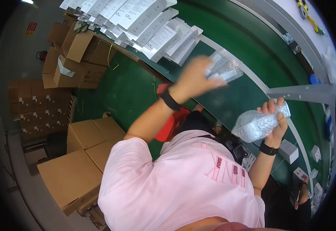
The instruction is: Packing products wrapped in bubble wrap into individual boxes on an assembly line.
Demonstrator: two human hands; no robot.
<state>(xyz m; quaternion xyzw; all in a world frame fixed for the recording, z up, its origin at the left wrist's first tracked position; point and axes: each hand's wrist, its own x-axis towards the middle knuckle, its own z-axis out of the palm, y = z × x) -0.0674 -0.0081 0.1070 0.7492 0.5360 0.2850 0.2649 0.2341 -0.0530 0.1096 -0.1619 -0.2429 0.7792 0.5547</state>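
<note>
My right hand [274, 125] is closed round a bubble-wrap bag [257, 124] with a pale item inside, raised over the green bench [223, 106]. A white end of something sticks out above my fingers. My left hand [197, 77] is smeared by motion at the near side of other clear bubble-wrap bags [227, 67], lying on the bench. Its thumb and fingers are around the bags' near edge, but whether they grip cannot be made out. A black band is on each wrist.
White flat boxes [148, 23] are stacked at the bench's far left. Brown cartons [79, 154] stand on the floor to the left, with a red stool [172, 125] nearby. A metal post [302, 92] and small white boxes [289, 151] are right. Another person's hand [301, 194] shows lower right.
</note>
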